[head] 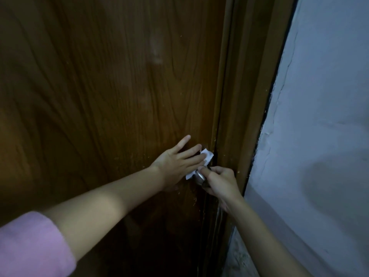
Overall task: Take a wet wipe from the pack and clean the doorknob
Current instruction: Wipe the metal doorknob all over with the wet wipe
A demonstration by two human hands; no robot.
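A round metal doorknob sticks out of the brown wooden door near its right edge. My right hand is closed around the knob from the right and hides most of it. My left hand lies with fingers spread against the door just left of the knob, its fingertips pressing a white wet wipe to the door behind the knob's base. Part of the wipe shows above and below the fingers. The wipe pack is not in view.
The wooden door frame runs up right of the door. A pale painted wall with cracks fills the right side. A pink sleeve covers my left upper arm at the bottom left.
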